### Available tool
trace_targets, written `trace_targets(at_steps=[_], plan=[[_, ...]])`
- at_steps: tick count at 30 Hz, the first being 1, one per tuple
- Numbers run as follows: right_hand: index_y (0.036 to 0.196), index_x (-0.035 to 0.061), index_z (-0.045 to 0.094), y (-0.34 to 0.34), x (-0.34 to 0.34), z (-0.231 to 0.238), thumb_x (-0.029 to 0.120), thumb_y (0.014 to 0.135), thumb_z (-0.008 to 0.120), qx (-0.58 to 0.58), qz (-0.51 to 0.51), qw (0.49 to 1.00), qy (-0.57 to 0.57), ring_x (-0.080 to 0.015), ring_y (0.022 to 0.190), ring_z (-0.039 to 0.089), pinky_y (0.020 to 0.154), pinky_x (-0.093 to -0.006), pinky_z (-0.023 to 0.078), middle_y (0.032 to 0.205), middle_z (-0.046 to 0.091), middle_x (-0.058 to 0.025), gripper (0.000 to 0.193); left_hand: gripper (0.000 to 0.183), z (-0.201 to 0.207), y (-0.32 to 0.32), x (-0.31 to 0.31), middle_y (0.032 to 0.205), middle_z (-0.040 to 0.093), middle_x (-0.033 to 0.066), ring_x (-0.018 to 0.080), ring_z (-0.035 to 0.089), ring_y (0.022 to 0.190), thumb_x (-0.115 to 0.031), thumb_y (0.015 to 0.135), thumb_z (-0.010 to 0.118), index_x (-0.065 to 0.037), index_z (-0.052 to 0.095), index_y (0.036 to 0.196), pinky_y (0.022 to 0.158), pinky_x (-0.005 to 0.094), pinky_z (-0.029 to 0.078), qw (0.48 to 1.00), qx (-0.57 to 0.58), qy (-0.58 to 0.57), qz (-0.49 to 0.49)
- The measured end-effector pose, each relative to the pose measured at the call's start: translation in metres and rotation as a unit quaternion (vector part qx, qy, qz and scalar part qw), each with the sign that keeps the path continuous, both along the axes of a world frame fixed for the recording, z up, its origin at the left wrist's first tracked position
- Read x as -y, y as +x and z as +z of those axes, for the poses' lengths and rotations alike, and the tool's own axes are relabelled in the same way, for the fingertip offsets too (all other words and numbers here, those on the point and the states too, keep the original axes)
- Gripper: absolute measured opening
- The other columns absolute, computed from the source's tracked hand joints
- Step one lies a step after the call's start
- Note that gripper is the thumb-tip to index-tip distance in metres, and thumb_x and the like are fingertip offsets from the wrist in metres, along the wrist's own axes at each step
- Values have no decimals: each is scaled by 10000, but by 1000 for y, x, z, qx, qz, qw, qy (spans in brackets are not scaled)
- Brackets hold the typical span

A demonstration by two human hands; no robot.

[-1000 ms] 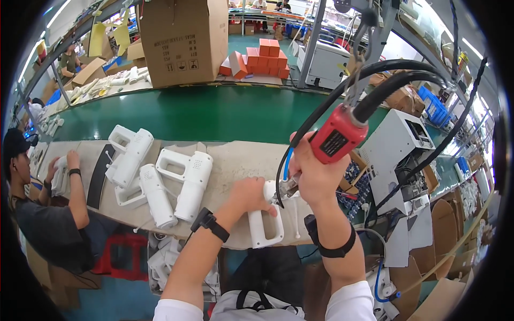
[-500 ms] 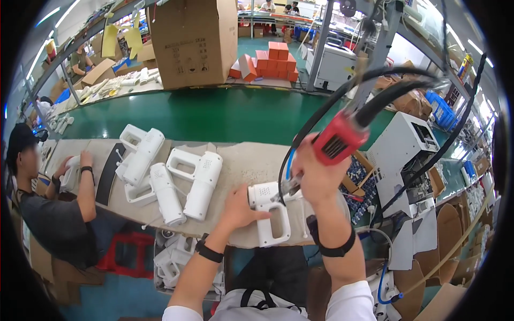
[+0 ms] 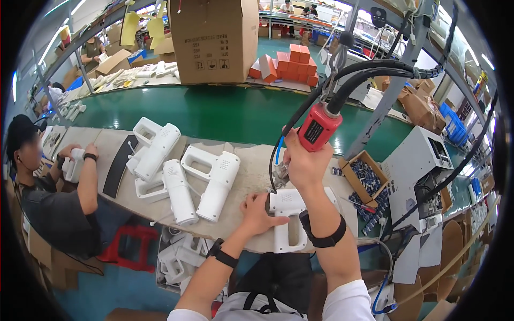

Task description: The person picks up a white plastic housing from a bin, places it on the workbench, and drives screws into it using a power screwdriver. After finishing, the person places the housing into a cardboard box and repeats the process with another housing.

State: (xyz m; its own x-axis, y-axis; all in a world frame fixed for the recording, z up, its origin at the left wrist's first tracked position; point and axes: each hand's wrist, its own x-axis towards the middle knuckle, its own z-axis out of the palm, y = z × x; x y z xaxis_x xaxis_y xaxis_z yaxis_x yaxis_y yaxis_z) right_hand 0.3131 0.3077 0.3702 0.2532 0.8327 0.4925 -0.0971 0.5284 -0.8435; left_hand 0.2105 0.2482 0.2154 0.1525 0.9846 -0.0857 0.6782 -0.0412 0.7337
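My right hand (image 3: pixel 306 163) is closed around a red electric screwdriver (image 3: pixel 319 127) that hangs from a chain and thick black cables. Its metal lower end appears just beyond the far edge of a white plastic appliance housing (image 3: pixel 289 200); whether it touches cannot be made out. The housing lies on the bench in front of me, with a loop-shaped handle pointing toward me. My left hand (image 3: pixel 258 215) grips its left end, thumb laid along the body near the handle. Part of the housing is hidden behind my right forearm.
Several similar white housings (image 3: pixel 217 184) lie left on the cardboard-covered bench. At right are a box of small dark parts (image 3: pixel 369 179) and a white machine (image 3: pixel 415 171). Below the bench, a bin (image 3: pixel 179 257) holds white parts. A co-worker (image 3: pixel 53 198) sits at far left.
The right hand and screwdriver have moved left and away from me, off the top of the housing. The left hand keeps its hold. The whole view has shifted slightly.
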Motion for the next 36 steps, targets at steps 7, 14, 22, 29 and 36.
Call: trace_targets(at_steps=[7, 14, 22, 29, 36], plan=[[802, 0, 595, -10, -11, -27, 179, 856, 699, 38, -2, 999, 11, -79, 428, 484, 417, -232, 366, 548, 528, 0, 214, 1054, -10, 2, -3, 1273, 427, 254, 362, 326, 1232, -626, 553, 779, -11, 424, 1331, 1060, 464, 168, 1000, -23, 8, 4], [855, -1, 599, 11, 42, 37, 77, 871, 640, 2, 17, 999, 49, -80, 430, 486, 395, -223, 357, 550, 533, -9, 90, 1033, -11, 11, 2, 1255, 505, 177, 342, 314, 1278, -580, 577, 792, -67, 389, 1377, 1042, 478, 149, 996, 38, 51, 64], [812, 6, 602, 2, 40, 10, 121, 859, 675, 27, 19, 999, 3, -77, 441, 498, 405, -224, 374, 578, 550, -6, 144, 1066, -17, 9, 0, 1293, 477, 145, 326, 300, 1276, -621, 559, 776, -95, 358, 1387, 1039, 482, 143, 997, -17, 66, 20], [810, 20, 606, -10, 36, -18, 90, 835, 668, 57, 45, 997, -31, -68, 477, 507, 445, -232, 391, 579, 554, 2, 96, 1060, -37, 11, -4, 1295, 469, 149, 327, 293, 1280, -644, 551, 765, -77, 382, 1360, 1038, 496, 144, 998, -19, 61, 3], [871, -19, 586, 18, 54, 29, 71, 870, 625, 37, 13, 999, 30, -85, 433, 487, 397, -230, 367, 562, 531, -16, 98, 1117, -3, 11, 7, 1301, 483, 162, 341, 323, 1272, -619, 532, 783, -79, 342, 1405, 1037, 499, 145, 996, 43, 52, 59]])
